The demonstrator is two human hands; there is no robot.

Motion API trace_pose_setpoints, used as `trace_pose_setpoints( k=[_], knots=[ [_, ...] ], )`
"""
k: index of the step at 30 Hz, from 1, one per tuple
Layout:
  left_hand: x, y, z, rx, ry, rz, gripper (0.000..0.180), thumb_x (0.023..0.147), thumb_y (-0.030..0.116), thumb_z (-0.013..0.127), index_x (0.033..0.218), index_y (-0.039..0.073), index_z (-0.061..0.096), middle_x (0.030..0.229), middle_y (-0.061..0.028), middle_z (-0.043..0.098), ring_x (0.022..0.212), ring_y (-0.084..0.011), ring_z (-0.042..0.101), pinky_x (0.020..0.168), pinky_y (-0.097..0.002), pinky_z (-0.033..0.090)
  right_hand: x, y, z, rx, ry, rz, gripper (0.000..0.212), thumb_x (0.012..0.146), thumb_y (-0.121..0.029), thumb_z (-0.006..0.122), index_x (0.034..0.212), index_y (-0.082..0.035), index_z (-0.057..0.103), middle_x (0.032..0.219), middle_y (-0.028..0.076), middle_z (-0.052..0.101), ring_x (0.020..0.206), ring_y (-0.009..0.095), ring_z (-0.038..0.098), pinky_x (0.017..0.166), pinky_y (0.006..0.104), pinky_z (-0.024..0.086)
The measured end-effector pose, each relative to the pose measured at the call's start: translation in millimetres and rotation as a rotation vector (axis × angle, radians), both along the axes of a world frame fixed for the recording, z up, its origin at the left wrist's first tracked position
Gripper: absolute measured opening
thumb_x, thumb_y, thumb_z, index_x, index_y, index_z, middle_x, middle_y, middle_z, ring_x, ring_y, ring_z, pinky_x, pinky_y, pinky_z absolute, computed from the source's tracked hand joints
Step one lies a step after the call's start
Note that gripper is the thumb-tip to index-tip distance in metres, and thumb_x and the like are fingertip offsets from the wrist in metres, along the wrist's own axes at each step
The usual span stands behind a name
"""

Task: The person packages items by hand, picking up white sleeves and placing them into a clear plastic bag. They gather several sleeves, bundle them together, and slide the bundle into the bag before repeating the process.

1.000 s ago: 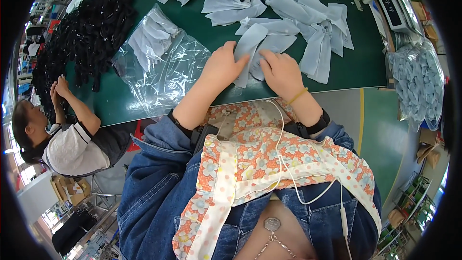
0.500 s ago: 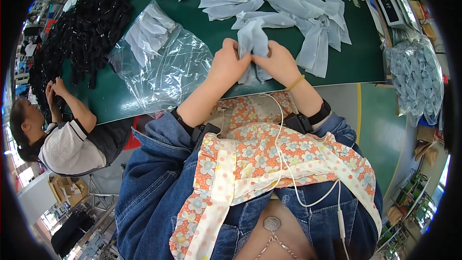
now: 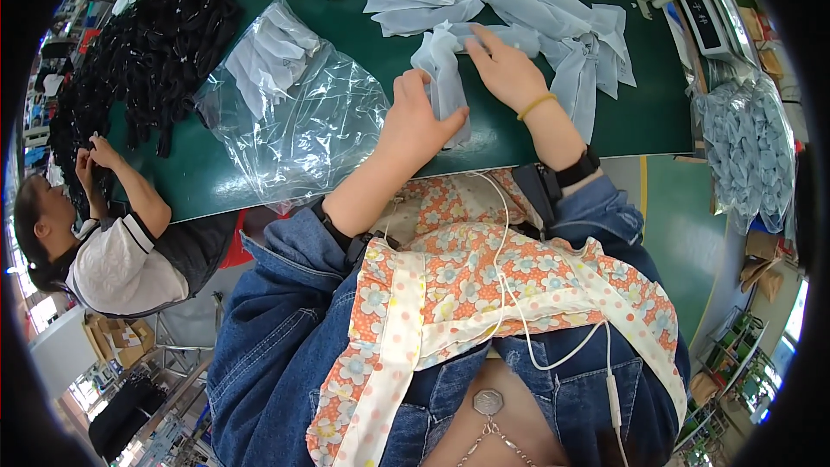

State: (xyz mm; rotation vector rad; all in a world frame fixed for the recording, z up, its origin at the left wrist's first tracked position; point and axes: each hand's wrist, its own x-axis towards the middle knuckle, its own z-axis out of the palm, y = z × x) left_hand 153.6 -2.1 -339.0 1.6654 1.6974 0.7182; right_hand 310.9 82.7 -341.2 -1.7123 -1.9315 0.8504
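Note:
A light blue-grey strip of thin fabric (image 3: 445, 78), folded and bunched at its far end, lies before me on the green table. Over its near left side is my left hand (image 3: 413, 119), open, the thumb reaching across the strip and the fingers by its left edge. My right hand (image 3: 514, 78) is open to the right of it. Its stretched fingers touch a second fabric strip (image 3: 519, 38) lying crosswise; whether they grip any of it is hard to make out. Beyond my hands spreads a heap of similar pieces (image 3: 424, 9), some of them knotted.
A clear plastic bag (image 3: 303, 143) with several pale pieces (image 3: 270, 60) lies at left. Further left, a co-worker (image 3: 121, 259) handles items by a black heap (image 3: 173, 52). A dark-panelled device (image 3: 702, 22) and a filled bag (image 3: 748, 143) stand at right. White earphone wire (image 3: 510, 285) hangs over my apron.
Both hands have left their pinch on the fabric strip, which now lies flatter on the table. My right hand has moved up and right; the left has opened its thumb.

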Motion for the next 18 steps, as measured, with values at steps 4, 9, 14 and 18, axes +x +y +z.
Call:
trace_pose_setpoints(
  k=[4, 9, 14, 18],
  knots=[
    [4, -3, -1, 0.037, -0.001, -0.001, 0.066, 0.071, 0.03, 0.074, 0.112, 0.0, 0.032, 0.107, -0.0221, 0.043, 0.088, -0.0424, 0.056, 0.071, -0.0449, 0.051, 14, 4, 12, -0.03, -0.383, -0.03, 0.042, 0.089, -0.018, 0.055, 0.13, -0.012, 0.046, 0.087, 0.016, 0.063, 0.081, 0.039, 0.059, 0.074, 0.0419, 0.048],
    [4, -2, -1, 0.11, 0.026, -0.009, 0.064, 0.071, 0.029, 0.074, 0.111, 0.001, 0.033, 0.107, -0.0217, 0.043, 0.084, -0.0432, 0.056, 0.069, -0.0463, 0.051, 33, -36, 10, 0.122, -0.319, 0.047, 0.039, 0.086, -0.015, 0.058, 0.123, -0.009, 0.048, 0.1, 0.018, 0.061, 0.091, 0.036, 0.06, 0.079, 0.0391, 0.048],
    [6, -1, 4, 0.117, 0.026, -0.016, 0.064, 0.07, 0.029, 0.074, 0.111, 0.001, 0.033, 0.107, -0.0214, 0.043, 0.083, -0.0431, 0.057, 0.068, -0.0462, 0.051, 28, -58, 17, -0.003, 0.214, -0.092, 0.036, 0.084, -0.009, 0.061, 0.118, -0.003, 0.049, 0.108, 0.015, 0.059, 0.094, 0.025, 0.061, 0.079, 0.0331, 0.048],
    [3, -3, 3, 0.078, 0.007, -0.021, 0.064, 0.07, 0.029, 0.074, 0.111, 0.002, 0.034, 0.107, -0.0213, 0.043, 0.083, -0.0429, 0.057, 0.068, -0.0462, 0.051, 26, -64, 12, -0.051, 0.87, -0.105, 0.042, 0.082, -0.005, 0.063, 0.121, 0.001, 0.047, 0.106, 0.009, 0.059, 0.095, 0.015, 0.057, 0.078, 0.0282, 0.046]
  ],
)
